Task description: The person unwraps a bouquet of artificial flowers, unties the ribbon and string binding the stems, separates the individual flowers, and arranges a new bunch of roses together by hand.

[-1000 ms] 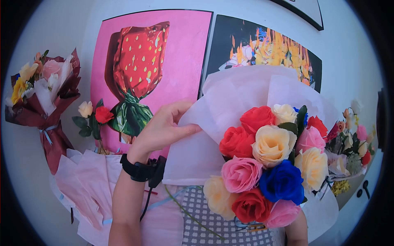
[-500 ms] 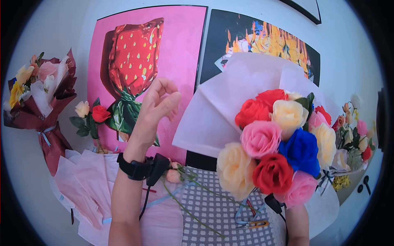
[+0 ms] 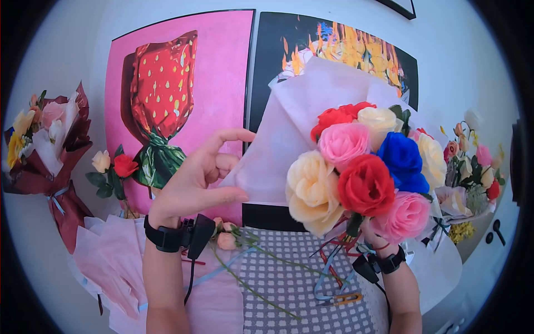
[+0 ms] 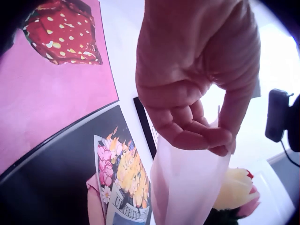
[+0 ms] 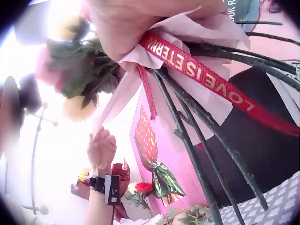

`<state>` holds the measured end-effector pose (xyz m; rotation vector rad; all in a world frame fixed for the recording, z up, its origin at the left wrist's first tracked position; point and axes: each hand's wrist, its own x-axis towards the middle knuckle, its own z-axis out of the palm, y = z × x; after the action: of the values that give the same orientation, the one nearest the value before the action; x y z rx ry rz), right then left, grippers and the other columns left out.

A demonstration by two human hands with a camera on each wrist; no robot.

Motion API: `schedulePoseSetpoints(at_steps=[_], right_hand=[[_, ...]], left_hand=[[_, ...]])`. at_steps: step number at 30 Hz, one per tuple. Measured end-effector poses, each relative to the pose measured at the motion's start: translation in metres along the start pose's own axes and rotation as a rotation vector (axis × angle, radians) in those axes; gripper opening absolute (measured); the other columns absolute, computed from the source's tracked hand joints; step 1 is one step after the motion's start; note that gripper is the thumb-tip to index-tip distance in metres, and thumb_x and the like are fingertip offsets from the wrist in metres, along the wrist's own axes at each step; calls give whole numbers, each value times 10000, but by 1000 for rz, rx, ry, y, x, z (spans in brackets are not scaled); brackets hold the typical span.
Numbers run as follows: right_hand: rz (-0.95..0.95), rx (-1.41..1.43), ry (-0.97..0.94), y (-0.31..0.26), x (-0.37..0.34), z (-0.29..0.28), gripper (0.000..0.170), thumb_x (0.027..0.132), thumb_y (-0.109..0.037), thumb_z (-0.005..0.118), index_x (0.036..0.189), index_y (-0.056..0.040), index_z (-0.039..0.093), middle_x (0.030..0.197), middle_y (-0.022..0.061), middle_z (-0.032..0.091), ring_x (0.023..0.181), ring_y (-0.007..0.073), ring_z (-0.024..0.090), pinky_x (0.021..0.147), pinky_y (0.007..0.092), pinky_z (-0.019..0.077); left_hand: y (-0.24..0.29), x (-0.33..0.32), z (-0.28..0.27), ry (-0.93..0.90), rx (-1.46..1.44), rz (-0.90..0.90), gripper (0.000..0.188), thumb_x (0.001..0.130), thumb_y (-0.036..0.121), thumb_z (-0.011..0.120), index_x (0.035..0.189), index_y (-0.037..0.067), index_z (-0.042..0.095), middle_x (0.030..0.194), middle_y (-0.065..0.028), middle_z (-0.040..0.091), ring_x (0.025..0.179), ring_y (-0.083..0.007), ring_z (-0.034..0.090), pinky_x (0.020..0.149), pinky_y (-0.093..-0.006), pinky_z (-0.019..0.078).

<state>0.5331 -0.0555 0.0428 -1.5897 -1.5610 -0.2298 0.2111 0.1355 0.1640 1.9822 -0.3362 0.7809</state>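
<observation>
A bouquet of red, pink, cream and blue roses (image 3: 367,183) stands tilted in pale pink wrapping paper (image 3: 328,89). My right hand (image 5: 136,21) grips it round the wrapped stems; in the head view the blooms mostly hide that hand. A red ribbon (image 5: 201,79) lettered "LOVE IS ETERNAL" crosses the bare stems (image 5: 225,145) below the grip. At the paper's left corner is my left hand (image 3: 194,178), thumb on the near side and index finger at the upper edge. Its thumb and curled fingers meet by the paper in the left wrist view.
On the checked cloth (image 3: 267,278) lie loose rose stems (image 3: 261,303) and yellow-handled scissors (image 3: 345,299). Folded pink paper (image 3: 111,267) spreads at left. Wrapped bouquets stand at far left (image 3: 50,156) and right (image 3: 467,172). Two paintings (image 3: 178,100) lean behind.
Half a second ago my left hand was off the paper, fingers raised; now it is at the left corner. The bouquet has shifted left, uncovering my right wrist and some ribbons.
</observation>
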Motion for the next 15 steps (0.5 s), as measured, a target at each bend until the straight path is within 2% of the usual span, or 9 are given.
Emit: schedulePoseSetpoints(at_steps=[4,6,7,9,10,12,13,14,15], right_hand=[[6,78,-8,-1,7,-1,476,851,-296,530,1252,-94,368,1158,69,490,1033,179,481,926,336,380],[7,117,-15,-9,20,3,474,851,-292,530,1251,-93,369,1159,69,490,1034,179,480,927,335,380],[6,137,-18,-7,12,8,474,851,-290,530,1250,-93,370,1159,69,490,1035,179,480,927,335,379],[4,176,-21,-7,13,8,472,851,-287,530,1249,-92,371,1159,69,491,1036,179,480,928,335,379],[5,195,-24,-9,18,7,471,850,-285,530,1249,-91,372,1159,69,491,1037,179,480,928,334,379],[4,236,-40,-2,-4,10,469,850,-281,531,1248,-90,373,1159,69,491,1038,179,480,929,334,378],[4,258,-52,4,-8,9,468,850,-280,531,1247,-90,373,1159,69,492,1039,179,480,929,334,378],[3,279,-65,-5,14,6,467,850,-278,531,1247,-89,374,1159,69,492,1040,179,480,930,334,377],[3,300,-78,2,-11,14,466,849,-276,531,1247,-89,375,1160,69,492,1040,179,479,930,333,377]], left_hand=[[-15,6,-5,-7,38,90,819,644,13,731,1312,19,256,1034,-109,580,916,-140,576,763,-279,458],[-28,13,-6,77,-176,173,819,708,147,708,1352,56,209,1021,-93,576,877,-139,571,768,-263,449],[-31,13,-7,77,-176,175,819,708,147,708,1352,56,209,1021,-93,576,877,-139,571,768,-263,449],[-35,12,-7,94,-300,5,795,755,346,647,1357,56,218,1093,-104,554,925,-185,584,795,-300,462],[-33,12,-4,94,-300,6,795,755,346,647,1357,56,218,1093,-104,554,925,-185,584,795,-300,462],[-28,12,5,152,-297,-98,692,820,431,531,1327,29,287,1120,-111,552,955,-212,587,809,-323,464],[-27,11,7,161,-298,-100,692,820,431,531,1327,29,287,1120,-111,552,955,-212,587,809,-323,464],[-27,11,7,204,-382,-121,619,835,418,517,1261,-6,371,1112,-115,559,972,-216,579,818,-345,463],[-27,11,7,247,-466,-143,566,849,405,503,1195,-40,455,1104,-120,566,990,-219,570,827,-367,462]])
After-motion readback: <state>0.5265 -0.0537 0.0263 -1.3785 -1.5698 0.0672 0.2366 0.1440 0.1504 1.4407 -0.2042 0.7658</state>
